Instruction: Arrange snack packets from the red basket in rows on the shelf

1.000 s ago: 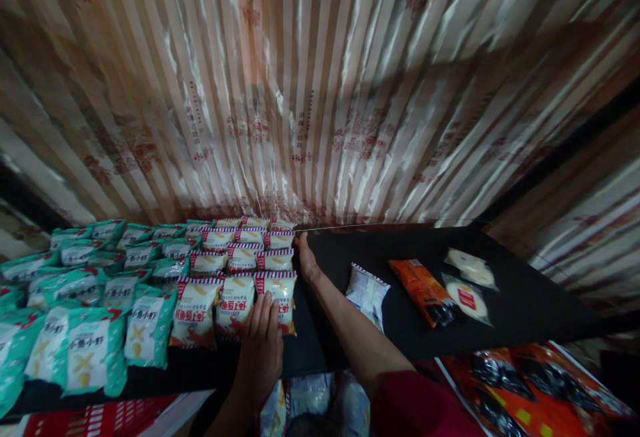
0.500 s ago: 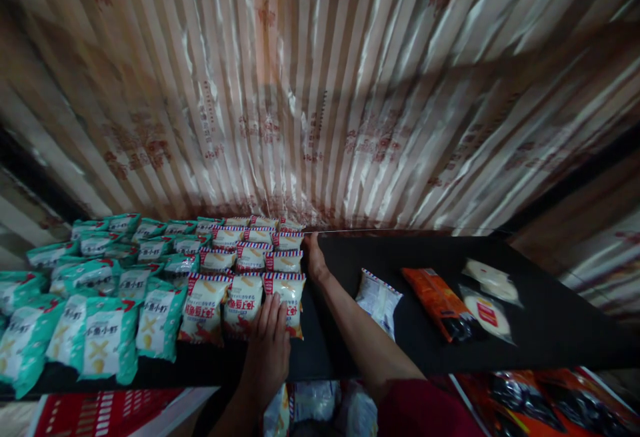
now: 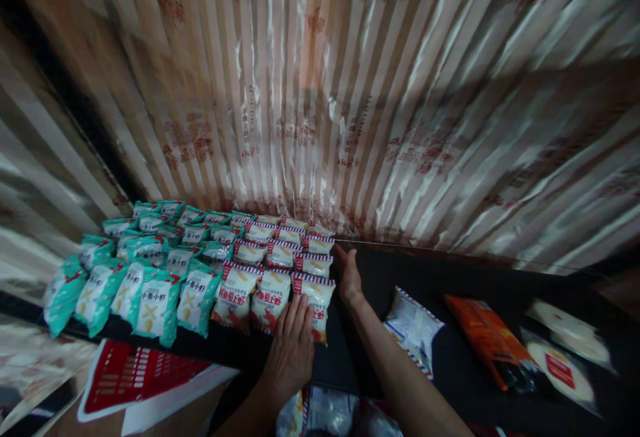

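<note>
My left hand (image 3: pixel 291 347) lay flat, fingers straight, on the front right white bag (image 3: pixel 320 294), not closed round it. My right hand (image 3: pixel 349 277) was open at the white rows' right side, clasping nothing; I couldn't tell whether it touched. The bag stood on the black shelf (image 3: pixel 385 265), right of the teal bags (image 3: pixel 154 300).

Teal snack bags (image 3: pixel 153 305) carry the dark characters "小鱼小虾" on white front panels. On the cream-and-red snack bags (image 3: pixel 271 299), large red lettering shows "鱼爱上虾", with a character before it that is hard to make out; the smaller line above is too small to read. The vertical characters on the striped curtain (image 3: pixel 305 77) and the white marks on the flat pack's red label (image 3: pixel 559 368) are too blurred.
</note>
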